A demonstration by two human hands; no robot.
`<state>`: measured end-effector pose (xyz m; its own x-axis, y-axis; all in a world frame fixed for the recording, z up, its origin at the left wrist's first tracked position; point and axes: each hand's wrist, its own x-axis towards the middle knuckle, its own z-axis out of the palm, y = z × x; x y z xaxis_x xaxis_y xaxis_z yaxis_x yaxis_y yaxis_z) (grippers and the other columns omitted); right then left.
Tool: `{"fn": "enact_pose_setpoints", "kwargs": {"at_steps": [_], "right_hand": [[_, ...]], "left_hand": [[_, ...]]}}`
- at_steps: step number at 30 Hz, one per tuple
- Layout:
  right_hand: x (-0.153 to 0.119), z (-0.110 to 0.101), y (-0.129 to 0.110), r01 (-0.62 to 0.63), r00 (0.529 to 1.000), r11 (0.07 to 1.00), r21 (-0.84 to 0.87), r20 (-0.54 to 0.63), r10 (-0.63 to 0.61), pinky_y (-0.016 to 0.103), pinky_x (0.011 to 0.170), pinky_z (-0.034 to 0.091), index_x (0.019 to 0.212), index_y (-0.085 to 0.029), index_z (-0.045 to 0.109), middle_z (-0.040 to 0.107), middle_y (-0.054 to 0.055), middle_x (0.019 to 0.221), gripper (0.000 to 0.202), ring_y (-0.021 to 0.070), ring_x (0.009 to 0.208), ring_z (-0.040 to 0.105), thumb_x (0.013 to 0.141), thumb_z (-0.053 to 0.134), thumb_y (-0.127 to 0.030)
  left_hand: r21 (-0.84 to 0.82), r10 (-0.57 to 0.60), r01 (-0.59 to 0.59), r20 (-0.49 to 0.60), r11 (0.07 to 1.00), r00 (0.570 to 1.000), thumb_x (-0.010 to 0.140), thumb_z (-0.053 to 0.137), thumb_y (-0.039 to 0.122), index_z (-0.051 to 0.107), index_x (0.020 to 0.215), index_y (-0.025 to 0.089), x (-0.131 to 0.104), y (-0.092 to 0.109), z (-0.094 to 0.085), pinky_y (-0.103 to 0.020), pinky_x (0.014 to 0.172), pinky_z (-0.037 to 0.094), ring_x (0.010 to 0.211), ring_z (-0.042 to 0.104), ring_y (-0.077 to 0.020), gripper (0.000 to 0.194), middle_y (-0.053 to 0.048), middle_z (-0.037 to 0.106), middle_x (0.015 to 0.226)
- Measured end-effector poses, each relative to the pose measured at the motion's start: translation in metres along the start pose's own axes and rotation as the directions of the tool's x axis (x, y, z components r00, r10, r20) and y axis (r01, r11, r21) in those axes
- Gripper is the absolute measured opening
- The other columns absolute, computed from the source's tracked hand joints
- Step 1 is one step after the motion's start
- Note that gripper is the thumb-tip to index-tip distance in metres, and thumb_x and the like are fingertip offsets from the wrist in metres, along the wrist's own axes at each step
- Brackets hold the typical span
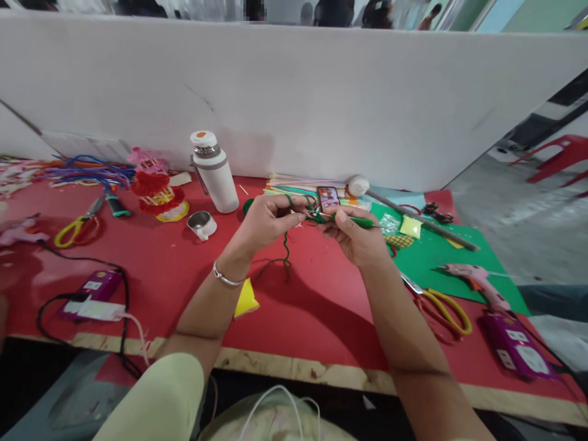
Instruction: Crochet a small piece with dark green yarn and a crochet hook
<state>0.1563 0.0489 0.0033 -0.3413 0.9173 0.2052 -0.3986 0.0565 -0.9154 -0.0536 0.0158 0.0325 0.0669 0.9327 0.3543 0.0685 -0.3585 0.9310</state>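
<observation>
My right hand [357, 237] is closed around a crochet hook with a green handle [362, 222]. The hook's metal tip points left, into a small dark green crocheted piece [316, 215]. Thumb and fingers of my left hand [273, 222] pinch at this piece, and green yarn is looped over a finger. Below the hands a dark green yarn tail [287, 252] hangs down to the red table. Something dark green shows partly behind my left hand; its shape is hidden. Just beyond the work lies a phone [328, 197] with its screen lit.
Left of my hands stand a white bottle [215, 174], a metal cup [202, 225] and a red and pink craft piece [156, 188]. Scissors [77, 228] lie farther left. On the right are larger scissors [443, 311], a pink glue gun [480, 282] and a purple power box [517, 346].
</observation>
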Motion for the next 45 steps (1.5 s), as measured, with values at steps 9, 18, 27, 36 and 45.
{"fn": "enact_pose_setpoints", "kwargs": {"at_steps": [9, 18, 27, 36, 45], "right_hand": [[0.003, 0.000, -0.002, -0.092, 0.995, 0.993, 0.079, -0.028, 0.095, 0.021, 0.059, 0.064, 0.086, -0.023, 0.080, 0.082, -0.001, 0.082, 0.039, 0.0130, 0.065, 0.077, 0.066, 0.098, -0.052], [0.004, 0.000, -0.001, -0.120, 0.993, 0.989, 0.092, -0.011, 0.121, 0.021, 0.058, 0.065, 0.085, -0.023, 0.079, 0.082, -0.001, 0.080, 0.040, 0.0139, 0.065, 0.078, 0.064, 0.099, -0.051], [0.002, 0.000, 0.001, -0.097, 0.995, 0.993, 0.071, -0.004, 0.097, 0.021, 0.059, 0.065, 0.084, -0.024, 0.081, 0.081, -0.002, 0.077, 0.039, 0.0128, 0.065, 0.078, 0.062, 0.100, -0.050], [0.002, 0.001, 0.000, -0.094, 0.995, 0.993, 0.065, -0.007, 0.095, 0.023, 0.060, 0.065, 0.079, -0.024, 0.079, 0.078, -0.002, 0.071, 0.037, 0.0131, 0.062, 0.076, 0.061, 0.100, -0.049], [0.001, 0.001, 0.004, -0.082, 0.997, 0.996, 0.020, 0.006, 0.082, 0.025, 0.063, 0.067, 0.086, -0.025, 0.083, 0.079, -0.002, 0.073, 0.033, 0.0140, 0.065, 0.077, 0.064, 0.100, -0.044]], "left_hand": [[-0.056, -0.038, 0.038, 0.012, 0.998, 0.999, 0.070, 0.090, 0.029, 0.083, 0.094, 0.017, 0.000, -0.009, 0.000, -0.030, 0.070, 0.055, 0.077, 0.068, -0.0166, 0.027, -0.006, 0.079, 0.086], [-0.177, -0.073, 0.080, 0.049, 0.981, 0.996, 0.070, 0.089, 0.025, 0.083, 0.092, 0.018, 0.001, -0.008, 0.000, -0.031, 0.079, 0.058, 0.083, 0.071, -0.0173, 0.024, -0.004, 0.078, 0.087], [-0.170, -0.084, 0.094, 0.065, 0.981, 0.994, 0.071, 0.088, 0.026, 0.085, 0.095, 0.020, 0.001, -0.009, -0.002, -0.031, 0.077, 0.057, 0.084, 0.071, -0.0176, 0.026, -0.005, 0.079, 0.088], [-0.146, -0.083, 0.095, 0.089, 0.985, 0.993, 0.069, 0.091, 0.027, 0.084, 0.092, 0.018, 0.002, -0.009, -0.002, -0.031, 0.074, 0.056, 0.083, 0.072, -0.0185, 0.026, -0.006, 0.079, 0.087], [-0.149, -0.074, 0.073, -0.002, 0.986, 0.997, 0.070, 0.093, 0.040, 0.084, 0.084, 0.021, 0.005, -0.007, 0.008, -0.030, 0.063, 0.054, 0.076, 0.069, -0.0179, 0.026, -0.004, 0.076, 0.075]]}}
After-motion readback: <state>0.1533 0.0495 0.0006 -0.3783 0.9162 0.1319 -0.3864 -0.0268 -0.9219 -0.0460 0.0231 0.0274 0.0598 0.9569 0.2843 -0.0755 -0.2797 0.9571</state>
